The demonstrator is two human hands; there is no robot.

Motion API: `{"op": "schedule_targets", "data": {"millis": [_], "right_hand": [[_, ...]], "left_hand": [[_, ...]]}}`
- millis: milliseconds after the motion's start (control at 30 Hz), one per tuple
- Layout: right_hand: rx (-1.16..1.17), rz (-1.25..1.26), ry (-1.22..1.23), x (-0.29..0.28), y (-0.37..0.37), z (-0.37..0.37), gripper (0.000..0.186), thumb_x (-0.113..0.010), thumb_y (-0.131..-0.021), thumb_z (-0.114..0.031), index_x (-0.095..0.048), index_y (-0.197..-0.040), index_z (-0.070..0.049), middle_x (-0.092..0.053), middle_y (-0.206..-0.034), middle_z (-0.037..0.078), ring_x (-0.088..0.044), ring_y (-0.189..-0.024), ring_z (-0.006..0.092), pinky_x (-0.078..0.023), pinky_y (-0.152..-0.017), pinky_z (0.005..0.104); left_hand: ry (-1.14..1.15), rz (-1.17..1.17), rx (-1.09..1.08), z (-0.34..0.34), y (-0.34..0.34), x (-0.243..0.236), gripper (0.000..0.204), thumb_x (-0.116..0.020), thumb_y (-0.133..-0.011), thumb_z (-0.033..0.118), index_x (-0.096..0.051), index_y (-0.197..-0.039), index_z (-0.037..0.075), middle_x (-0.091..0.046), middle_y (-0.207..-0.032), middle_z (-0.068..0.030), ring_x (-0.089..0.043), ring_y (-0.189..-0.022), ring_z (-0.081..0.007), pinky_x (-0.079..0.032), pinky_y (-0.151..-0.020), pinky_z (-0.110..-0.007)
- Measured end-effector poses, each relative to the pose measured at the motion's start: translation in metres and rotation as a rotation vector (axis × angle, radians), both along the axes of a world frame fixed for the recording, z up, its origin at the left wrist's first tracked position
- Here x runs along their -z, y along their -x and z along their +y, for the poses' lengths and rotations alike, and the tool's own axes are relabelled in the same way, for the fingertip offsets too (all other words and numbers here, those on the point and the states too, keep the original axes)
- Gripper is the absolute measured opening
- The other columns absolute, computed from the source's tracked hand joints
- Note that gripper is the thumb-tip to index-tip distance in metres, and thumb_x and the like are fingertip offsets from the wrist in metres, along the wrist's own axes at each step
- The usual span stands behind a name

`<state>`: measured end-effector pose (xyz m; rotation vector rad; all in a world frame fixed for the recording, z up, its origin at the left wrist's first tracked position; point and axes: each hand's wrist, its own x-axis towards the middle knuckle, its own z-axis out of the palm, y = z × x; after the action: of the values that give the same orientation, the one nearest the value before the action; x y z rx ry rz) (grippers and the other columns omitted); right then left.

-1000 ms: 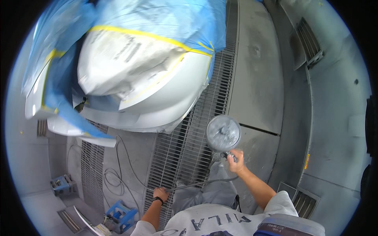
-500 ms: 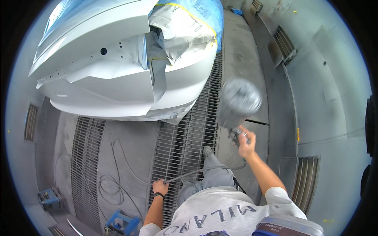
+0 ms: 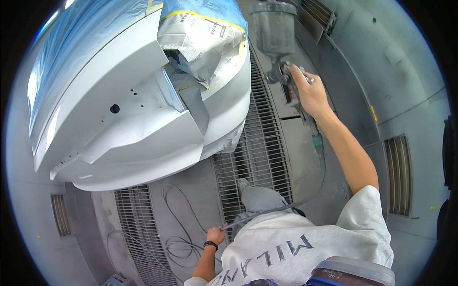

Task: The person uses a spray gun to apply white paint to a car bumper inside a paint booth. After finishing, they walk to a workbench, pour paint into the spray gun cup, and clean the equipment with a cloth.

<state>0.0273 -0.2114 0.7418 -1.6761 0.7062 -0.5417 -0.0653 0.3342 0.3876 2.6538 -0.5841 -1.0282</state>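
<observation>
- Head camera, nearest my lens: the respirator filter [image 3: 350, 272], as I take it, with the grey shirt [image 3: 272, 252] just beyond.
- My left hand [image 3: 216, 235], black band [image 3: 210, 245] at its wrist, is down beside the shirt, curled round the air hose [image 3: 286, 208]; its fingertips are too small for me to read.
- That hose sweeps up to a teal fitting [image 3: 317, 140] under the spray gun [image 3: 281, 70].
- My right hand [image 3: 311, 95] is raised, wrapped round the gun's grip; whether the trigger is squeezed I cannot tell. The gun sits to the right of the car, apart from it, its grey cup [image 3: 273, 33] on top. I see no spray.
- Below lie the slatted floor grate [image 3: 257, 143] and loose hose loops [image 3: 183, 248].
- Beyond stands a white car body [image 3: 143, 143], dressed in newsprint [image 3: 202, 43], blue film [image 3: 210, 12] and yellow tape [image 3: 205, 15].
- I judge the step in hand to be placing the gun beside the panels. The next move calls for a steady wrist, and for the left hand to hold hose slack off the paintwork.
</observation>
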Motion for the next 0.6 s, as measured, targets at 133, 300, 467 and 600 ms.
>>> {"op": "schedule_targets", "data": {"millis": [133, 300, 467, 600], "right_hand": [[0.061, 0.029, 0.042, -0.007, -0.044, 0.012, 0.056, -0.057, -0.102, -0.051, -0.07, -0.099, 0.004, -0.051, -0.057, 0.0, -0.05, -0.044, 0.0108, -0.047, -0.041, 0.0301], [0.06, 0.176, 0.106, -0.015, -0.068, 0.024, 0.061, -0.055, -0.102, -0.054, -0.065, -0.083, 0.003, -0.054, -0.057, 0.004, -0.054, -0.044, 0.0152, -0.05, -0.042, 0.0314], [0.119, 0.172, 0.104, -0.016, -0.083, 0.042, 0.064, -0.053, -0.104, -0.055, -0.055, -0.069, -0.002, -0.045, -0.054, 0.001, -0.049, -0.043, 0.0126, -0.048, -0.041, 0.0318], [0.212, 0.136, 0.148, -0.018, -0.099, 0.051, 0.064, -0.052, -0.103, -0.056, -0.055, -0.071, 0.0, -0.049, -0.055, 0.003, -0.052, -0.044, 0.0145, -0.049, -0.042, 0.0326]], "left_hand": [[0.078, 0.093, 0.039, 0.019, -0.049, -0.014, 0.03, -0.07, -0.087, 0.032, -0.073, -0.085, 0.002, -0.069, -0.087, -0.0258, -0.065, -0.088, -0.0469, -0.053, -0.078, -0.054], [0.141, 0.105, 0.178, 0.028, -0.112, -0.017, 0.031, -0.07, -0.087, 0.032, -0.073, -0.086, 0.002, -0.069, -0.085, -0.0257, -0.065, -0.087, -0.0466, -0.052, -0.077, -0.053], [0.16, 0.156, 0.28, 0.039, -0.172, -0.022, 0.026, -0.069, -0.086, 0.028, -0.073, -0.085, 0.002, -0.069, -0.084, -0.0243, -0.065, -0.087, -0.0463, -0.052, -0.078, -0.053], [0.162, 0.173, 0.435, 0.055, -0.204, -0.026, 0.026, -0.069, -0.084, 0.028, -0.073, -0.086, 0.003, -0.068, -0.085, -0.0248, -0.064, -0.087, -0.0462, -0.052, -0.078, -0.053]]}}
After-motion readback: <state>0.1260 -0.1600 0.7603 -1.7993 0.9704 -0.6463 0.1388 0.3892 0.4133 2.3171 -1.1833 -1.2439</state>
